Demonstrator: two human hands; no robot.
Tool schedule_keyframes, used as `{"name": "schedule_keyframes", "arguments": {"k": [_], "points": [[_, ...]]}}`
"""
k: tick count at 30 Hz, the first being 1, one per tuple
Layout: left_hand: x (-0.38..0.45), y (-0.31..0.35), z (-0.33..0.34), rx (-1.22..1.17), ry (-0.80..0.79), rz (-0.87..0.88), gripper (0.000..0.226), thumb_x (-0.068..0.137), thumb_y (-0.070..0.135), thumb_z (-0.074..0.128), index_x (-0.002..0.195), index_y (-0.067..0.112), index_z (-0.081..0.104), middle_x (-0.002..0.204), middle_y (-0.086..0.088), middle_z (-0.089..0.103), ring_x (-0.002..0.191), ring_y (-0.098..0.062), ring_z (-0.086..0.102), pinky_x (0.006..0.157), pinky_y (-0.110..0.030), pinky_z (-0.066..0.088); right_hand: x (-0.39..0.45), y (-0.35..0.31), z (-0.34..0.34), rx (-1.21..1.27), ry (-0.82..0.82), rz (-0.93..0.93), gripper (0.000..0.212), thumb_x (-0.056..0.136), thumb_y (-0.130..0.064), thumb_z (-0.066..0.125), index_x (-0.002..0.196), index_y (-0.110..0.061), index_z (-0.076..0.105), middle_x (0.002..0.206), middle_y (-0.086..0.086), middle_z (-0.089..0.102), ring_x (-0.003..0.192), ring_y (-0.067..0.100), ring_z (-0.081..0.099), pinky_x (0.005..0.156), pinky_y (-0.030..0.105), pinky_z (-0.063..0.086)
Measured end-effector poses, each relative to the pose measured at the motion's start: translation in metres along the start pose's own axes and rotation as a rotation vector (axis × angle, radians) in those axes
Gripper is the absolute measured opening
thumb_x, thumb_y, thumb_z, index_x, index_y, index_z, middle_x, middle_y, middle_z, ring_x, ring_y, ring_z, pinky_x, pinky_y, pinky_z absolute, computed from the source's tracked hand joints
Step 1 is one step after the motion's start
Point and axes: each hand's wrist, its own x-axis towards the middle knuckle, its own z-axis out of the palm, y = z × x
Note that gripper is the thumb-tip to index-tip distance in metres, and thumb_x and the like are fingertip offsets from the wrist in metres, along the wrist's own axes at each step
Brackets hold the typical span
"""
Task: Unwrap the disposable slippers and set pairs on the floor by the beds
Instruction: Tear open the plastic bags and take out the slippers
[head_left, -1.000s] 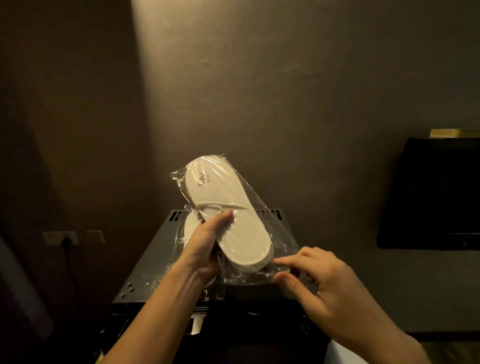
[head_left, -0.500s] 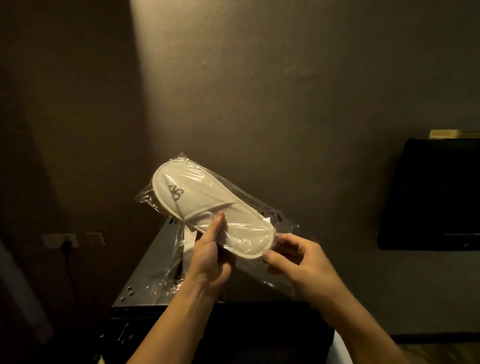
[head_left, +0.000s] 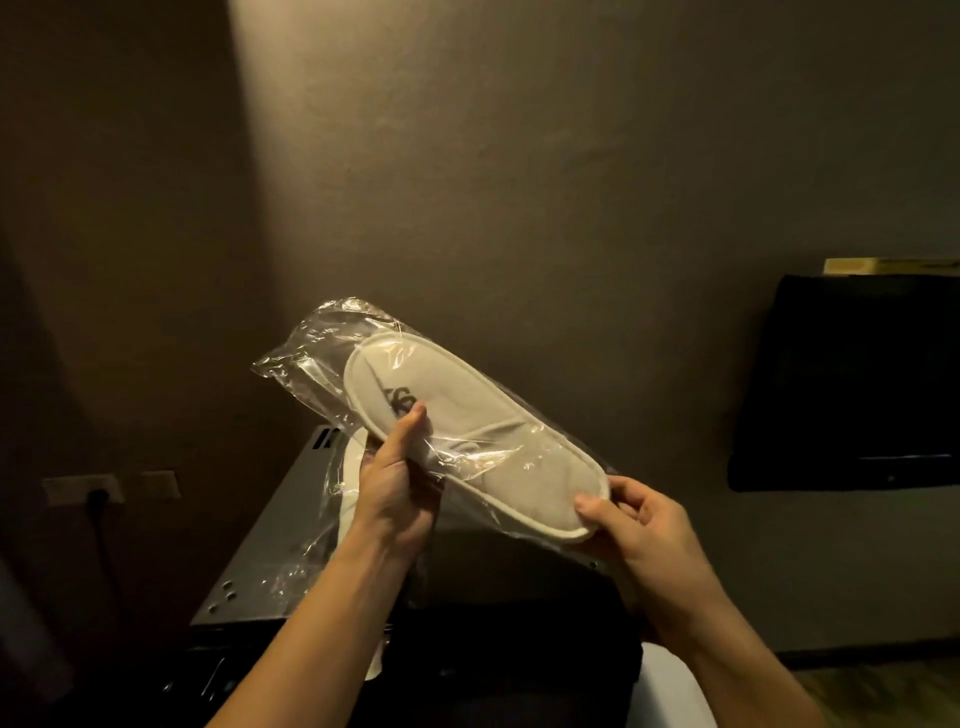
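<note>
A: Tilted flatter than half a second ago, the wrapped slipper (head_left: 470, 447) now lies with its toe end pointing up-left and its heel end low-right, above the grey metal cabinet (head_left: 270, 540); the clear plastic wrapper (head_left: 317, 348) stands loose and empty beyond the toe.

B: And the hands?

A: The left hand (head_left: 397, 486) is closed around the slipper's middle from below, thumb pressed on top beside the dark logo (head_left: 400, 402); the right hand (head_left: 636, 519) has shifted to the heel end, thumb and fingers pinched shut on the slipper's rim through the plastic.

B: Anything else near the cabinet?

A: A second wrapped slipper (head_left: 350, 483) lies on the cabinet top, under the left hand, partly hidden; a wall socket (head_left: 85, 488) sits left of the cabinet; a dark screen (head_left: 852, 384) hangs on the wall to its right.
</note>
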Motion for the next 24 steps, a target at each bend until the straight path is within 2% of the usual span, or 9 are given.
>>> {"name": "schedule_keyframes", "arguments": {"k": [3, 6, 9, 12, 13, 15, 17, 21, 24], "points": [[-0.008, -0.016, 0.01, 0.0, 0.006, -0.029, 0.082, 0.067, 0.035, 0.086, 0.139, 0.007, 0.057, 0.137, -0.022, 0.061, 0.126, -0.043, 0.058, 0.106, -0.066, 0.043, 0.007, 0.005, 0.001, 0.031, 0.015, 0.02, 0.023, 0.093, -0.01, 0.067, 0.117, -0.009, 0.067, 0.105, 0.011, 0.078, 0.095, 0.027, 0.077, 0.079, 0.044, 0.063], [-0.022, -0.045, 0.014, 0.004, 0.008, -0.144, 0.103, 0.047, 0.041, 0.098, 0.136, 0.006, 0.059, 0.131, -0.024, 0.065, 0.121, -0.044, 0.062, 0.105, -0.067, 0.042, 0.01, 0.01, 0.004, 0.025, 0.034, 0.004, 0.024, 0.093, -0.01, 0.068, 0.117, -0.01, 0.067, 0.106, 0.011, 0.078, 0.095, 0.027, 0.077, 0.081, 0.043, 0.063], [-0.016, -0.048, 0.014, 0.0, 0.059, -0.176, 0.084, 0.056, 0.028, 0.095, 0.13, 0.005, 0.065, 0.13, -0.023, 0.066, 0.119, -0.043, 0.063, 0.098, -0.07, 0.046, 0.008, 0.011, 0.0, 0.022, 0.039, 0.001, 0.024, 0.094, -0.01, 0.067, 0.117, -0.009, 0.067, 0.106, 0.011, 0.078, 0.095, 0.026, 0.077, 0.076, 0.036, 0.064], [0.005, -0.029, 0.008, 0.006, 0.103, -0.032, 0.058, 0.064, 0.017, 0.088, 0.118, 0.005, 0.07, 0.12, -0.016, 0.07, 0.113, -0.036, 0.066, 0.087, -0.07, 0.051, 0.003, 0.009, -0.012, 0.005, 0.062, -0.022, 0.02, 0.093, -0.007, 0.066, 0.114, -0.009, 0.068, 0.098, 0.007, 0.08, 0.089, 0.02, 0.078, 0.064, 0.025, 0.062], [0.012, -0.022, 0.006, -0.007, 0.109, 0.011, 0.058, 0.064, 0.015, 0.087, 0.118, 0.006, 0.07, 0.119, -0.015, 0.071, 0.114, -0.036, 0.066, 0.088, -0.071, 0.051, 0.001, 0.008, -0.016, 0.001, 0.071, -0.033, 0.019, 0.093, -0.006, 0.065, 0.112, -0.009, 0.068, 0.096, 0.005, 0.08, 0.086, 0.018, 0.078, 0.061, 0.022, 0.06], [0.023, -0.01, 0.003, -0.05, 0.08, 0.067, 0.079, 0.062, 0.015, 0.092, 0.134, 0.01, 0.062, 0.132, -0.015, 0.065, 0.129, -0.039, 0.057, 0.098, -0.075, 0.042, -0.001, 0.007, -0.022, 0.002, 0.083, -0.048, 0.018, 0.094, -0.004, 0.065, 0.111, -0.009, 0.069, 0.094, 0.004, 0.08, 0.084, 0.016, 0.078, 0.059, 0.02, 0.059], [0.027, -0.003, 0.002, -0.067, 0.039, 0.065, 0.09, 0.06, 0.022, 0.095, 0.141, 0.016, 0.056, 0.137, -0.012, 0.062, 0.132, -0.041, 0.054, 0.102, -0.077, 0.037, -0.001, 0.008, -0.024, 0.001, 0.099, -0.052, 0.019, 0.094, -0.005, 0.065, 0.112, -0.008, 0.07, 0.096, 0.005, 0.08, 0.085, 0.017, 0.077, 0.061, 0.022, 0.061], [-0.004, -0.02, 0.017, -0.071, 0.02, -0.074, 0.068, 0.071, 0.038, 0.079, 0.131, 0.013, 0.062, 0.125, -0.015, 0.071, 0.116, -0.037, 0.066, 0.101, -0.063, 0.048, 0.0, 0.01, -0.024, 0.034, 0.109, -0.044, 0.02, 0.094, -0.003, 0.064, 0.112, -0.006, 0.07, 0.099, 0.009, 0.08, 0.09, 0.021, 0.077, 0.063, 0.024, 0.062], [-0.017, -0.047, 0.022, -0.032, 0.103, -0.107, 0.043, 0.075, 0.023, 0.081, 0.115, 0.011, 0.07, 0.118, -0.016, 0.074, 0.107, -0.033, 0.07, 0.096, -0.057, 0.054, -0.001, 0.01, -0.018, 0.024, 0.079, -0.027, 0.018, 0.094, -0.004, 0.064, 0.111, -0.007, 0.069, 0.095, 0.007, 0.08, 0.085, 0.017, 0.078, 0.059, 0.021, 0.06]]}}
